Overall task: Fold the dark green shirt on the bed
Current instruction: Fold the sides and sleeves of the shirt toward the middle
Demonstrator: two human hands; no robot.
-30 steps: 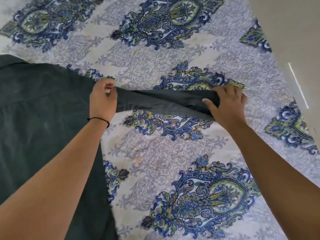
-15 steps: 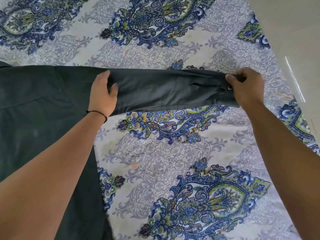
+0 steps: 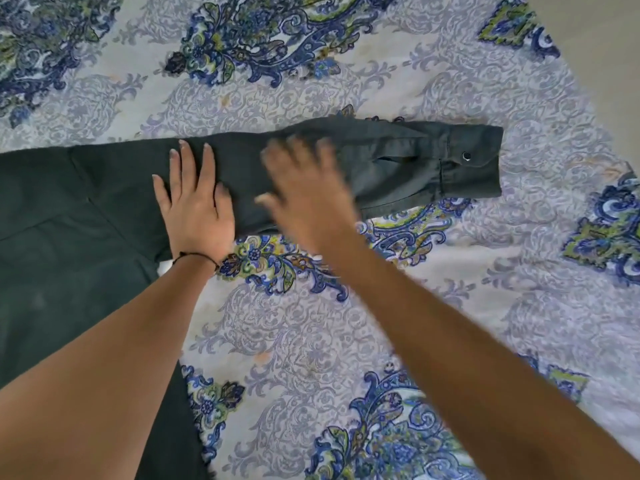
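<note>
On the bed (image 3: 450,306), my left hand (image 3: 197,209) and right hand (image 3: 304,199) lie flat, fingers spread, gripping nothing, on the dark green shirt (image 3: 69,237) sleeve. Soft and limp, it likely creases easily; the cuff (image 3: 474,161) seems the firmest hold.

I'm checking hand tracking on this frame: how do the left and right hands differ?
The left hand is sharp and lies flat on the sleeve near the shoulder; the right hand is motion-blurred, further along toward the cuff. The left wrist wears a dark band; the right shows none. Both are open, fingers spread, grasping nothing.
</note>
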